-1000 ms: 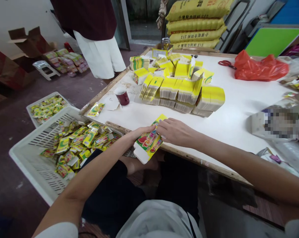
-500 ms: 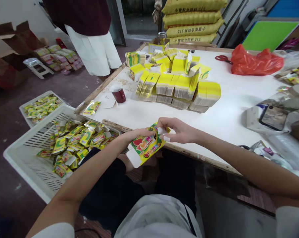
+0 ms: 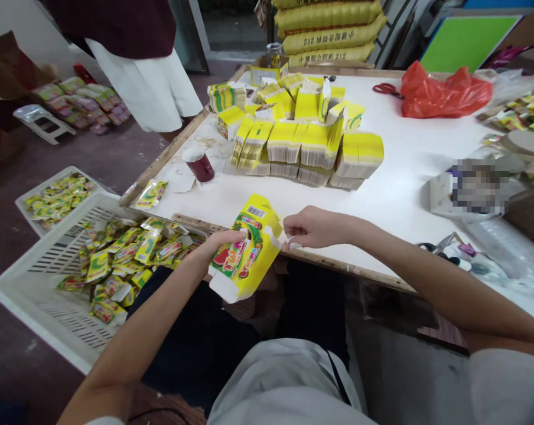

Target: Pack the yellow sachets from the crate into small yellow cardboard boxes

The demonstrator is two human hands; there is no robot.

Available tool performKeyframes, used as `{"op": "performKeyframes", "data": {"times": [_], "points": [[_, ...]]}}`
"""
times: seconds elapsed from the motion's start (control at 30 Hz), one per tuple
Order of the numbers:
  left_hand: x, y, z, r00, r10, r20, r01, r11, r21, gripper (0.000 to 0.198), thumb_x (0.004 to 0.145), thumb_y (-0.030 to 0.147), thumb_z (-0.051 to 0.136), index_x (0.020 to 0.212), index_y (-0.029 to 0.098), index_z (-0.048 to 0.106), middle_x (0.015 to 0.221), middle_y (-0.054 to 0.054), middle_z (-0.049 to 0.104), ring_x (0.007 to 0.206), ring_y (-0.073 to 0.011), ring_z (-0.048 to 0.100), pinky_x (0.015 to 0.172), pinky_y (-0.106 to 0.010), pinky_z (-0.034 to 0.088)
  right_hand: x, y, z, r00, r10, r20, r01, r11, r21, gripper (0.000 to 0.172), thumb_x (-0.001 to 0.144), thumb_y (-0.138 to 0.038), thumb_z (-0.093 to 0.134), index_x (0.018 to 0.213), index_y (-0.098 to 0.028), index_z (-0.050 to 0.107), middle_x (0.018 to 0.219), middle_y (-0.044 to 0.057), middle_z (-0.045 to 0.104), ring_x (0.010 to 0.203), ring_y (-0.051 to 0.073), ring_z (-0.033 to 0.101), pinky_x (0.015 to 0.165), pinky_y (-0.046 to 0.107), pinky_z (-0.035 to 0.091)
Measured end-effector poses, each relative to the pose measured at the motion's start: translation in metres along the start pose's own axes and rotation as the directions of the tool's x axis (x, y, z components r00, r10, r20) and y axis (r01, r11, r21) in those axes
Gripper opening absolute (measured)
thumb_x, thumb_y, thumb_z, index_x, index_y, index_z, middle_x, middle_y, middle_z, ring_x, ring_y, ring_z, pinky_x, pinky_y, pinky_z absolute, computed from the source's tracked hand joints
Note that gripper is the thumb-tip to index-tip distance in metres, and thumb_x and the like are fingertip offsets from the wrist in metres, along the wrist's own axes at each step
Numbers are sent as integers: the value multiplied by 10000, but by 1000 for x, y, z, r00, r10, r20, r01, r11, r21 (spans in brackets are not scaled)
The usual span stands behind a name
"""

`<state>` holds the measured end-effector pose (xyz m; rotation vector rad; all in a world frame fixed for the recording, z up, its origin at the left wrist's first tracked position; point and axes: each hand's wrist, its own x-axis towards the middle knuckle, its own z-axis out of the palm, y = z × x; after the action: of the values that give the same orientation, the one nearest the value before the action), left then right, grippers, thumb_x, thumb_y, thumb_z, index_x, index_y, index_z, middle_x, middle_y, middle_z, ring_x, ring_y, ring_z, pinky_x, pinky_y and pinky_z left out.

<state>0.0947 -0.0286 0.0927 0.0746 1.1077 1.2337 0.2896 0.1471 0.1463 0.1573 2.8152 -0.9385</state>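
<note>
A yellow and green printed carton [image 3: 249,251] is held by my left hand [image 3: 216,245], thumb on its printed face. The carton is opened out into a box shape, its flaps unfolded at both ends. Just right of it, near the table's front edge, my right hand [image 3: 306,227] is closed, fingers curled; a small white piece shows at its fingertips, too small to name. Beyond the hands, stacks of flat yellow cartons [image 3: 322,144] stand on the white table [image 3: 404,177].
A white crate [image 3: 41,298] of small printed packs stands at the left, with a smaller tray [image 3: 23,203] behind. A maroon cup [image 3: 200,165], red bag [image 3: 444,91] and red scissors [image 3: 384,88] are on the table. A person in white shorts [image 3: 138,82] stands beyond.
The carton has gone from flattish to opened out and turned more upright in my left hand. My right hand has come off it to the right. The whole view has shifted slightly.
</note>
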Motion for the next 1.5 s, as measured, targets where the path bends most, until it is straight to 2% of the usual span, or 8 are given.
{"op": "performKeyframes", "data": {"times": [0.1,0.27,0.53,0.77,1.0,1.13,1.33,1.5], "points": [[0,-3,-4,974,-222,47,220,974,46,367,707,228,656,1045,95,709,816,-178,758,796,-380,729,775,-497,589,2,4,10,993,74,96,-50,970,-237,146,801,-298,645,845,-161,669,747,47,673,654,162,572,584,261,345],[2,-8,-11,996,-92,15,93,994,-62,351,670,207,638,1000,117,719,793,-154,759,900,-396,713,833,-525,576,9,8,31,993,68,97,-36,955,-294,253,803,-207,623,1037,-130,682,1003,124,719,868,218,656,692,279,409],[8,-5,5,941,264,-212,-311,923,-227,229,718,206,616,922,149,702,807,-94,763,987,-334,701,912,-448,566,-2,14,49,964,-40,263,-43,951,305,227,840,-244,584,631,-155,586,658,24,669,631,130,592,591,225,410],[30,9,32,763,542,-352,-641,705,-304,282,853,317,556,1056,151,661,928,-73,756,1042,-256,686,982,-388,522,-18,-9,82,982,-126,-142,188,761,621,323,952,-414,450,790,-156,558,745,21,599,678,118,525,634,233,424],[41,-4,34,639,642,-425,-766,583,-270,311,871,319,551,1128,166,637,1026,-70,743,1031,-223,688,994,-364,501,-19,-18,75,880,19,-475,364,617,698,351,953,-440,485,763,-167,596,810,46,613,798,166,571,772,311,456],[42,-10,34,641,654,-402,-762,606,-228,301,854,335,586,1095,167,654,1029,-74,745,1035,-234,687,987,-362,504,-9,-17,67,829,128,-544,438,457,774,322,908,-447,560,741,-176,607,786,35,603,799,173,583,786,325,470],[40,-12,34,685,624,-375,-723,643,-252,337,817,350,630,1100,167,654,1026,-74,747,1029,-247,690,983,-375,508,14,-11,63,806,334,-488,448,194,873,351,789,-481,651,674,-179,512,718,-11,548,411,45,311,398,214,271],[45,-10,31,665,648,-372,-746,602,-286,333,840,349,594,1115,170,644,1052,-76,738,1046,-233,680,989,-369,497,-2,-25,59,864,-50,-501,477,401,782,461,877,-538,548,606,-166,553,700,36,581,534,97,476,505,236,389]]}}
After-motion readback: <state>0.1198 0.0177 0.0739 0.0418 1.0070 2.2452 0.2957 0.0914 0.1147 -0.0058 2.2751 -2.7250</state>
